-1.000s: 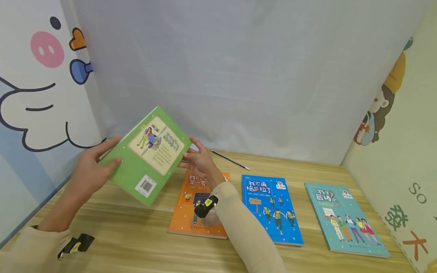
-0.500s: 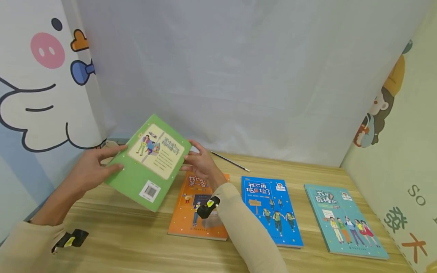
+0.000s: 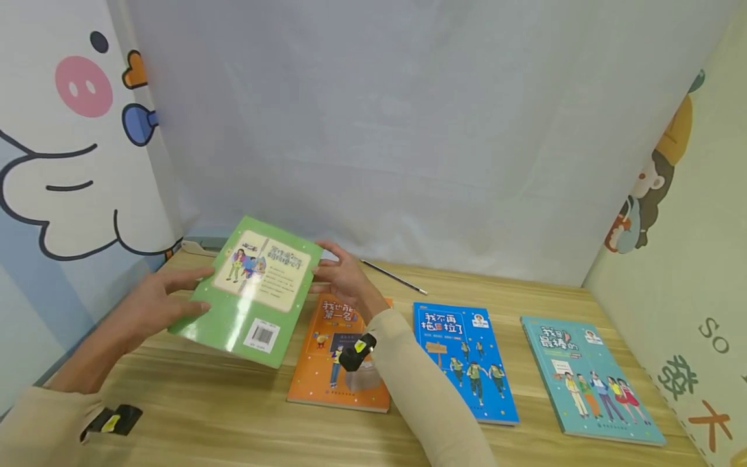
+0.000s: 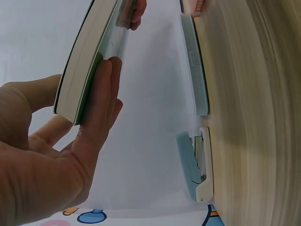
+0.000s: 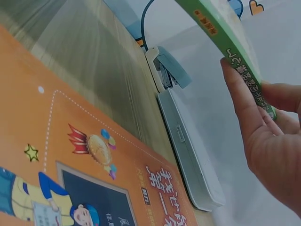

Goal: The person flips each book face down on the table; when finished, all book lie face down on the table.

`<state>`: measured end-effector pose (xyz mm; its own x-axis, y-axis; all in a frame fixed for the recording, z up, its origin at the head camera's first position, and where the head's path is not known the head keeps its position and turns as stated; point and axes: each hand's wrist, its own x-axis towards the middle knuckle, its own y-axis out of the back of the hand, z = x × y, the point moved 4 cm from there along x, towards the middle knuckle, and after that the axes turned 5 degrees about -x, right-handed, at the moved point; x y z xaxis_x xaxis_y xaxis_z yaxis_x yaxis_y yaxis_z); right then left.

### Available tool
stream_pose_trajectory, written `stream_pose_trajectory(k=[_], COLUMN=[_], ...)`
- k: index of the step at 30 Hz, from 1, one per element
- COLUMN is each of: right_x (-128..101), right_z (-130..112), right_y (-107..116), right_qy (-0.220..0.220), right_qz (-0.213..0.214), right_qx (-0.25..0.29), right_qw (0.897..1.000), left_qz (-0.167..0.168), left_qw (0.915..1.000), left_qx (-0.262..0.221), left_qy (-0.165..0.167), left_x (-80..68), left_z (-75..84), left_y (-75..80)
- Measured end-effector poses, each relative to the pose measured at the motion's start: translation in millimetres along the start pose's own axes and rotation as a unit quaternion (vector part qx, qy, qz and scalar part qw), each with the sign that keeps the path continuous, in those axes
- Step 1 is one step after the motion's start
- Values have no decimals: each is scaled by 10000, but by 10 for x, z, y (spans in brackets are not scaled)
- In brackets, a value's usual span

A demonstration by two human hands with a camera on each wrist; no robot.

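Note:
A green book (image 3: 227,311) is held tilted above the left part of the table, its back cover with a barcode facing up. My left hand (image 3: 154,298) grips its left edge, thumb on the back cover and fingers underneath. At the spine side, my right hand (image 3: 344,279) pinches the book between thumb and fingers. In the left wrist view the page edges of the green book (image 4: 87,56) show between thumb and fingers, away from the table. An orange book (image 3: 309,383) lies flat just below my right hand.
A blue book (image 3: 467,337) and a teal book (image 3: 595,370) lie flat to the right. Behind them is a dark pencil (image 3: 393,277). A pale blue stapler (image 4: 188,165) and a long pale case (image 4: 195,66) stand along the back curtain (image 3: 408,130).
Both hands have lowered the green book, turned it more upright in view, and tilted its cover flatter, so light now glares on it. The stapler's end has come into view behind it.

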<state>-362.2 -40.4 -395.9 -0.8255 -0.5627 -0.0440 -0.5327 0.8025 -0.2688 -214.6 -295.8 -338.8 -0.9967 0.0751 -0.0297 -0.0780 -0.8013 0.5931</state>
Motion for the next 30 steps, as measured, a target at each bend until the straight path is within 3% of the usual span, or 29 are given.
stream_pose_trajectory(k=[8, 13, 19, 30], right_x=[12, 43, 84, 124], right_z=[85, 167, 300, 462], right_y=[2, 6, -54, -179], right_qy=[-408, -531, -631, -1040], right_qz=[-225, -355, -375, -236], right_qx=[-485, -1054, -1609, -1729], right_qw=[9977, 9924, 9842, 9791], left_qz=[-285, -510, -671, -447], left_qw=[9978, 9946, 9930, 9934], left_qx=[-346, -646, -565, -91], left_qy=[479, 631, 793, 1051], left_x=[14, 11, 12, 17], left_z=[-300, -489, -657, -892], left_y=[-75, -132, -138, -152])
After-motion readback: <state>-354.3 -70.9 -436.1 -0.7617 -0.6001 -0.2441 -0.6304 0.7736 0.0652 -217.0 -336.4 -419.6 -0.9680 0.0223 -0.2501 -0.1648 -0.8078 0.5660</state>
